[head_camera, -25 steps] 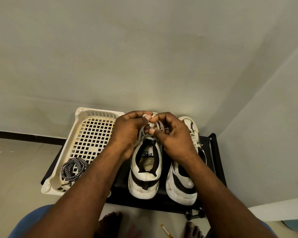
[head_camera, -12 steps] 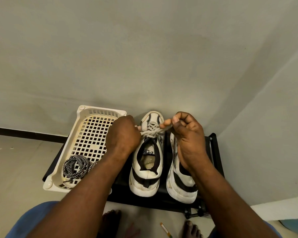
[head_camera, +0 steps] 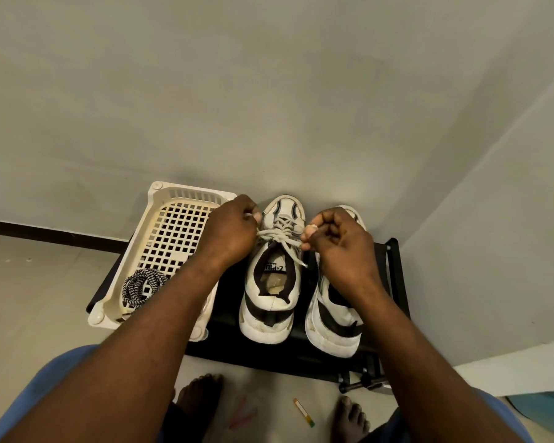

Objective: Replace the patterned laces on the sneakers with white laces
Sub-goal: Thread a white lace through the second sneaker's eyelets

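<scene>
Black rack [head_camera: 227, 302]: left hand [head_camera: 227, 231] and right hand [head_camera: 343, 244], fingers curled, pinch white lace [head_camera: 279, 236] ends; sneaker [head_camera: 269, 303] insole print illegible.

View: head, single.
Mount: worn on the person's head, above the work.
Facing: forward and steeply down, toward the line where the wall [head_camera: 269, 91] meets the floor [head_camera: 29, 298].
Lens: wide-angle; the black skirting stripe [head_camera: 45, 230] runs slanted across the left side.
Nearness: close. Both forearms enter from the bottom edge and reach the left hand [head_camera: 234, 231] and right hand [head_camera: 343, 247] just below frame centre, at the white lace [head_camera: 280, 238].
Coverage: wall over the upper half. Black stand [head_camera: 224, 302], basket [head_camera: 135, 251], left sneaker [head_camera: 269, 302] and right sneaker [head_camera: 333, 327] sit in the lower middle. Bare feet [head_camera: 199, 398] are at the bottom edge.
</scene>
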